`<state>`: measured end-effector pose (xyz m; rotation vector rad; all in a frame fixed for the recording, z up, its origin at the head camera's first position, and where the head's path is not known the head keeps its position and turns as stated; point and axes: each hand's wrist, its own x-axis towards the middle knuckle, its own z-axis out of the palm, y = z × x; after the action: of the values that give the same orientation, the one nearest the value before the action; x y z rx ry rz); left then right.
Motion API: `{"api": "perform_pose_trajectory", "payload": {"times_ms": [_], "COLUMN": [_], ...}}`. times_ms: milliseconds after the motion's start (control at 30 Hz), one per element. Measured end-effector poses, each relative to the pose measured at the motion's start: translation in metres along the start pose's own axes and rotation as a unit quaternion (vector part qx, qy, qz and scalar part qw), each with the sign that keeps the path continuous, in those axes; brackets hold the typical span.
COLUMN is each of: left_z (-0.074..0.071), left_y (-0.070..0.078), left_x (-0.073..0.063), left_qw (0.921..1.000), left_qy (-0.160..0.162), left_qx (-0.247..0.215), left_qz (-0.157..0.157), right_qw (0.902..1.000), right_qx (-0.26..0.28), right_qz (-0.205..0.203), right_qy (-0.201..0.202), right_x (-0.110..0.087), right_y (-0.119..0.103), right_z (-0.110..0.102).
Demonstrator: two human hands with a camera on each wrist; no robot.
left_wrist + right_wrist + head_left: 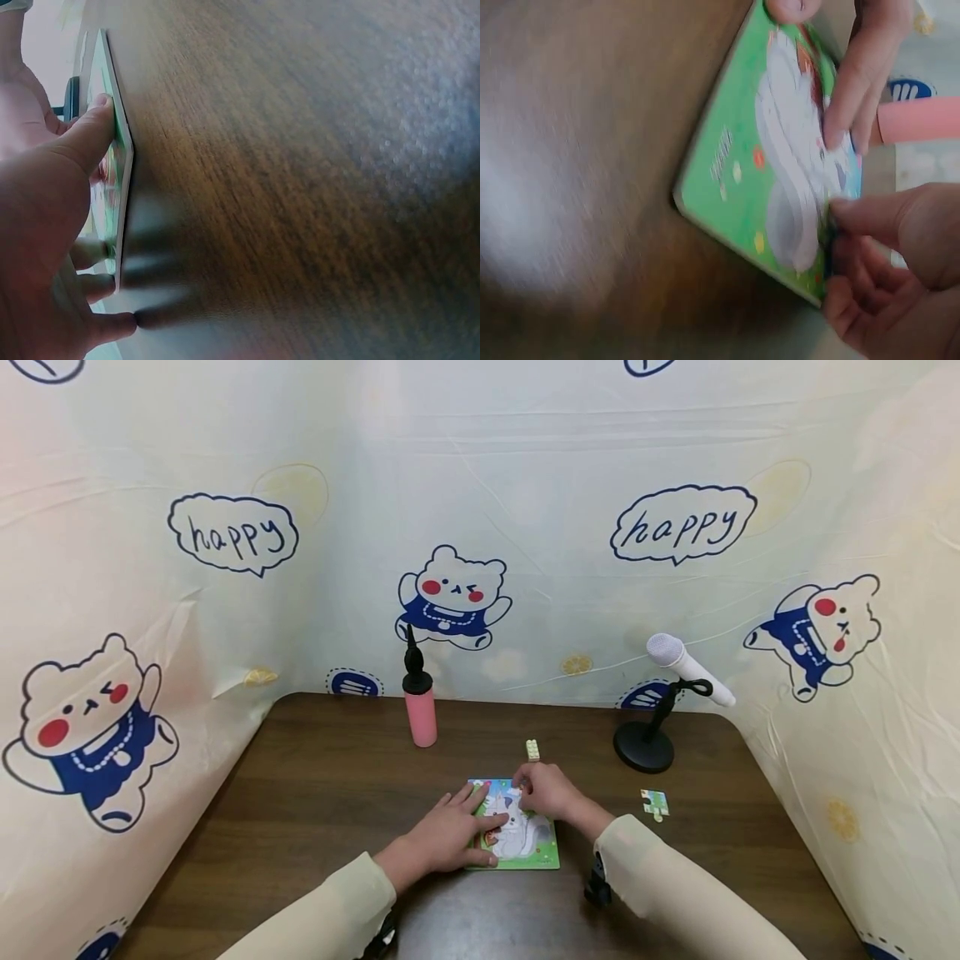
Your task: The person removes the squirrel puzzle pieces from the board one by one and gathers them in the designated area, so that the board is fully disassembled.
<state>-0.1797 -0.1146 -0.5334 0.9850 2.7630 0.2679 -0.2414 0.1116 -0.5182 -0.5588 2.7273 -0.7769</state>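
Observation:
A jigsaw puzzle lies flat on the table, with a white animal on a green and blue ground. My left hand rests on its left side with fingers spread and thumb near the lower edge; in the left wrist view, the left hand has one fingertip on the tabletop past the board. At the puzzle's upper right corner my right hand pinches a puzzle piece, mostly hidden by the fingers. In the right wrist view, the right hand's thumb and curled fingers meet there. A loose puzzle piece lies to the right.
Beyond the puzzle lies a small pale yellow block. A pink hand pump stands upright at the back. To the right, a white microphone sits on a black stand. A printed cloth surrounds the brown table.

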Motion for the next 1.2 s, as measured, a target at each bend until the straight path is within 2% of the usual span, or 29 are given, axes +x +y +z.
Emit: {"api": "perform_pose_trajectory", "payload": {"times_ms": [167,267,700,1000,1200], "left_z": [-0.001,-0.001,0.005,0.003,0.002], "left_y": [-0.001,-0.002,-0.003,-0.001,0.0], "left_x": [0.001,0.002,0.001,0.001,0.002], "left_qw": [1.0,1.0,0.9999,0.9997,0.9997], "left_qy": [-0.006,-0.007,-0.008,-0.016,-0.017], "left_qx": [-0.001,-0.001,-0.008,-0.015,-0.013], "left_qz": [-0.002,-0.004,-0.004,-0.011,-0.013], "right_qw": [0.9988,0.998,0.9992,0.9987,0.9989], "right_qx": [-0.042,-0.049,0.024,0.042,0.037], "right_qz": [0.018,0.028,0.025,0.027,0.007], "right_qy": [0.018,0.029,0.018,0.011,0.026], "right_x": [-0.004,-0.005,-0.001,0.002,0.002], "right_y": [-0.011,-0.014,0.001,0.002,0.001], "right_z": [0.002,0.0,0.002,0.0,-0.005]}}
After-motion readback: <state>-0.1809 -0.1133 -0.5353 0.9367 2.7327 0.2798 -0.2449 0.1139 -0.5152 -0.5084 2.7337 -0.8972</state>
